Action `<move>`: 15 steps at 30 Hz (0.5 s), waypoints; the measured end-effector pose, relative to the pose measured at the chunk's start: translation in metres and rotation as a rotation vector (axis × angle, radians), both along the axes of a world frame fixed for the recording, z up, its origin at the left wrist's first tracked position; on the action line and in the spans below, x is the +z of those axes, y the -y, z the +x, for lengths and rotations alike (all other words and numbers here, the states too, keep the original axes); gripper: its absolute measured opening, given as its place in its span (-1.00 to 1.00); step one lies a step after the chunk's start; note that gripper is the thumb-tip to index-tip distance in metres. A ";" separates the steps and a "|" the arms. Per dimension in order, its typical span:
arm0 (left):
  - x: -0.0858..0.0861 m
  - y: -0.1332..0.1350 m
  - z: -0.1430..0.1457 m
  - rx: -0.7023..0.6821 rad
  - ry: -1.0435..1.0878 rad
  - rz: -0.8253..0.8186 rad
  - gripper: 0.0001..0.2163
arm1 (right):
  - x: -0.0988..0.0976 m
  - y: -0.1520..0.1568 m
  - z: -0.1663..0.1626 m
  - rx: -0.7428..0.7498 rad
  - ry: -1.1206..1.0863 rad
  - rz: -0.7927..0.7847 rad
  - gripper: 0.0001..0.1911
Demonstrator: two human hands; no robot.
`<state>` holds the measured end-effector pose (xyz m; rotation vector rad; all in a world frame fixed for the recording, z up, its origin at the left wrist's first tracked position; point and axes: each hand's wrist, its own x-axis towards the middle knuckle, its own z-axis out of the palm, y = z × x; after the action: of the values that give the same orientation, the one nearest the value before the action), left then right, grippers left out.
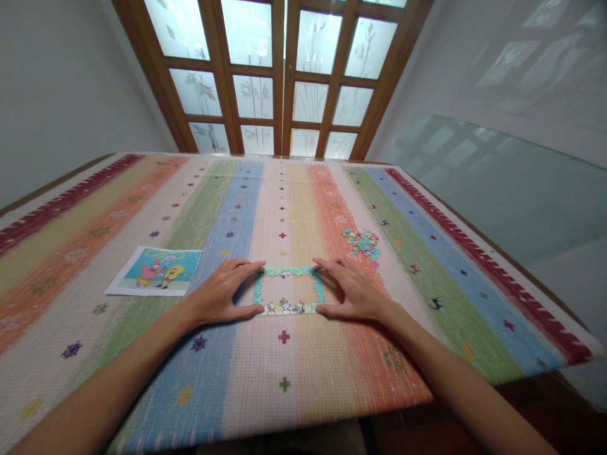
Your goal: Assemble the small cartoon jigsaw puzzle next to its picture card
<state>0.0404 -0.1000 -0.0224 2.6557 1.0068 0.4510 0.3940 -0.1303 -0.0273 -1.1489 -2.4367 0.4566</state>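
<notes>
A jigsaw puzzle border (290, 308) lies flat on the striped tablecloth, its edge pieces joined into a rectangle with cloth showing through the middle. My left hand (222, 294) holds its left side, with fingertips at the far corner and thumb at the near corner. On the opposite side, my right hand (353, 292) grips the border the same way, thumb near and fingers far. A pile of loose puzzle pieces (363, 244) rests beyond my right hand. To the left of my left hand lies a printed cartoon picture (159, 272).
The striped tablecloth (284, 360) covers a wide table, whose near edge runs below my forearms. Wooden doors with frosted panes (282, 76) stand behind the far edge. White walls flank both sides, and a pale glass-like panel (497, 183) is at the right.
</notes>
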 end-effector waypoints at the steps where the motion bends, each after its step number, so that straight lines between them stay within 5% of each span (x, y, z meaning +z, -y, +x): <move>1: 0.000 0.000 0.000 -0.001 0.005 0.002 -0.33 | 0.000 0.000 0.000 0.002 -0.001 0.001 0.02; 15: 0.000 0.001 0.004 -0.008 0.011 0.004 -0.35 | 0.000 0.000 -0.005 0.002 0.016 0.016 0.00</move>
<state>0.0444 -0.1012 -0.0226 2.6568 0.9930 0.4662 0.3891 -0.1307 -0.0277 -1.1480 -2.4505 0.4301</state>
